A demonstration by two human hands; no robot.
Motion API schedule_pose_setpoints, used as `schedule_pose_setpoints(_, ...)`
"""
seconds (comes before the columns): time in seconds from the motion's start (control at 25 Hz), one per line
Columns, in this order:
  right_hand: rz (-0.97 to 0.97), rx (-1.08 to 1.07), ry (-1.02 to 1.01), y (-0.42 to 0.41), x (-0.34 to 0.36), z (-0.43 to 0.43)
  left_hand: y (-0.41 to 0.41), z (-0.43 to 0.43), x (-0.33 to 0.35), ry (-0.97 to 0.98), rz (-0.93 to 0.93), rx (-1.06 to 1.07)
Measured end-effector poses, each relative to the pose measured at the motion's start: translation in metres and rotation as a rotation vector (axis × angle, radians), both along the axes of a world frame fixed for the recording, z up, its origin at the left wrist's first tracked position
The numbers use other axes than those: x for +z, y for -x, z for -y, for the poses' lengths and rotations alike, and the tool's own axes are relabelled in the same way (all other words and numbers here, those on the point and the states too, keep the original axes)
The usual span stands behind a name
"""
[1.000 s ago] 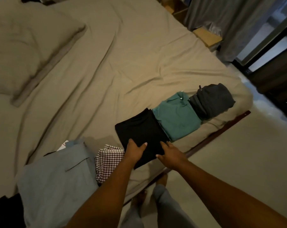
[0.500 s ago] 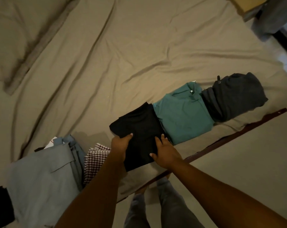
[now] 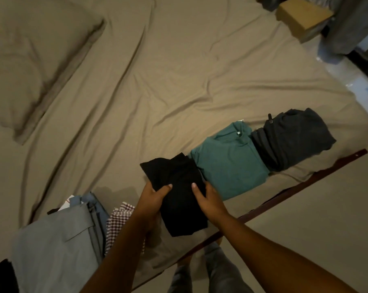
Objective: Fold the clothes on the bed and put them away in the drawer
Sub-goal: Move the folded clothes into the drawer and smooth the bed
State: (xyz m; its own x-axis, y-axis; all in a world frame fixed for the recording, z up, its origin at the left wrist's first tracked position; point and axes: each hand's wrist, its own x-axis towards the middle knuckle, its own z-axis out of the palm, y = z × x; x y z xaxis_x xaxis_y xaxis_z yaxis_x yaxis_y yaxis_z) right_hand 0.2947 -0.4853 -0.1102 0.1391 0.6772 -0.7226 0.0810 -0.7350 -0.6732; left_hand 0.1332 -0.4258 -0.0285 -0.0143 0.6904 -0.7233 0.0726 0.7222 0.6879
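Note:
A folded black garment (image 3: 179,193) lies at the near edge of the bed (image 3: 178,81). My left hand (image 3: 152,197) grips its left edge, thumb on top, and the cloth's far part looks lifted and bunched. My right hand (image 3: 207,200) holds the garment's right side, thumb laid on the fabric. Right of it lie a folded teal shirt (image 3: 229,163) and a folded dark grey garment (image 3: 290,138), side by side along the bed edge.
A grey-blue garment (image 3: 56,250) and a red-white checked cloth (image 3: 117,223) lie at the near left. A pillow (image 3: 31,58) sits far left. The dark wooden bed frame (image 3: 284,193) runs along the near edge. A cardboard box (image 3: 301,17) stands beyond the bed's far corner.
Both hands have closed on the sides of the black garment, narrowing it and pulling it toward the bed edge. The view has dipped closer.

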Motion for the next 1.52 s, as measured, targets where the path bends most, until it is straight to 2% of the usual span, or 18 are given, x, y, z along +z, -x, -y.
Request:
schedule_pose_setpoints(0.12,-0.452,-0.288,0.131,-0.012,0.030,-0.015,-0.024,-0.013,0.028,-0.078,0.090,-0.072)
schedule_pose_setpoints(0.2,-0.683,-0.442,0.194,-0.029,0.046,-0.022,-0.047,-0.023,0.045,-0.101,0.164,-0.102)
schedule_pose_setpoints(0.32,-0.817,-0.502,0.125,-0.066,0.058,-0.028,-0.081,-0.038,0.061,-0.087,0.320,-0.121)
schedule_pose_setpoints(0.4,-0.789,-0.506,0.020,-0.099,0.062,-0.039,-0.097,-0.049,0.057,-0.081,0.419,-0.099)
schedule_pose_setpoints(0.48,-0.610,-0.482,-0.077,-0.138,0.063,-0.058,-0.109,-0.057,0.033,-0.071,0.450,-0.072)
schedule_pose_setpoints(0.56,-0.286,-0.399,-0.135,-0.173,0.055,-0.075,-0.119,-0.055,-0.011,0.006,0.409,-0.017)
schedule_pose_setpoints(0.68,0.260,-0.075,-0.025,-0.197,0.014,-0.089,-0.134,-0.039,-0.072,0.124,0.174,-0.006)
schedule_pose_setpoints(0.76,0.524,0.069,0.051,-0.185,-0.004,-0.085,-0.143,-0.032,-0.097,0.067,-0.051,-0.049)
schedule_pose_setpoints(0.84,0.702,0.071,0.055,-0.166,-0.004,-0.070,-0.151,-0.029,-0.102,-0.022,-0.268,-0.068)
schedule_pose_setpoints(0.92,0.850,0.055,0.074,-0.148,0.001,-0.046,-0.154,-0.023,-0.104,0.035,-0.523,-0.082)
schedule_pose_setpoints(0.96,0.882,0.024,0.107,-0.142,0.002,-0.033,-0.152,-0.020,-0.104,0.109,-0.590,-0.090)
schedule_pose_setpoints(1.0,0.873,-0.031,0.149,-0.138,0.000,-0.022,-0.152,-0.019,-0.105,0.178,-0.550,-0.078)
schedule_pose_setpoints(1.08,0.742,-0.156,0.234,-0.135,-0.007,-0.007,-0.152,-0.019,-0.108,0.272,-0.365,0.013)
schedule_pose_setpoints(1.16,0.587,-0.277,0.263,-0.136,-0.015,-0.003,-0.152,-0.022,-0.112,0.320,-0.306,0.055)
schedule_pose_setpoints(1.28,0.384,-0.458,0.116,-0.140,-0.024,-0.002,-0.149,-0.024,-0.110,0.325,-0.085,0.078)
schedule_pose_setpoints(1.36,0.143,-0.620,0.066,-0.145,-0.026,-0.001,-0.144,-0.025,-0.102,0.311,0.023,0.074)
schedule_pose_setpoints(1.44,-0.177,-0.785,0.125,-0.151,-0.016,-0.001,-0.140,-0.026,-0.094,0.293,0.094,0.080)
schedule_pose_setpoints(1.52,-0.442,-0.832,0.165,-0.157,0.003,0.000,-0.138,-0.024,-0.084,0.274,0.157,0.091)
